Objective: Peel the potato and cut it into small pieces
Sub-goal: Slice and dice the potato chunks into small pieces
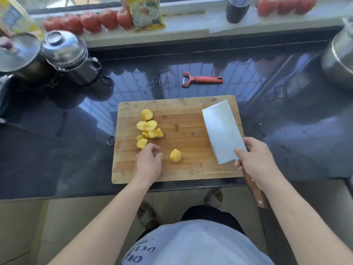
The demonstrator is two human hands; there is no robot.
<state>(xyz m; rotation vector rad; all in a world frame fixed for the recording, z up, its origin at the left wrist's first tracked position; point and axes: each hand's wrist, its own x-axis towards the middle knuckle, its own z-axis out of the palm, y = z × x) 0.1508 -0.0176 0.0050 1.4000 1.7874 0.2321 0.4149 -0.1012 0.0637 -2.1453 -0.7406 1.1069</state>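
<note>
- Stretching under everything is a dark glossy counter (57,150), reflecting a window grille; the wooden cutting board (191,169) is lying on it at the near edge, presumably so both arms are reaching it easily.
- Lying flat-side up over the board's right part is the cleaver (222,131), its blade tilted away from the food; the right hand (257,161) is gripping it where blade meets handle, thumb pressing on the steel, likely resting it between cuts.
- Sitting on the board's left half are the peeled potato pieces (147,129), clustered, with one stray chunk (175,155) lying apart toward the board's middle.
- Hovering at the near end of that cluster is the left hand (149,161), fingers curling downward; whether it is pinching a piece is unclear from here.
- Lying beyond the board's far edge is the red peeler (202,79), seemingly set aside because peeling is finished.
- Standing far left of the board are steel pots (70,56); tomatoes (89,22) are lining the sill behind.
</note>
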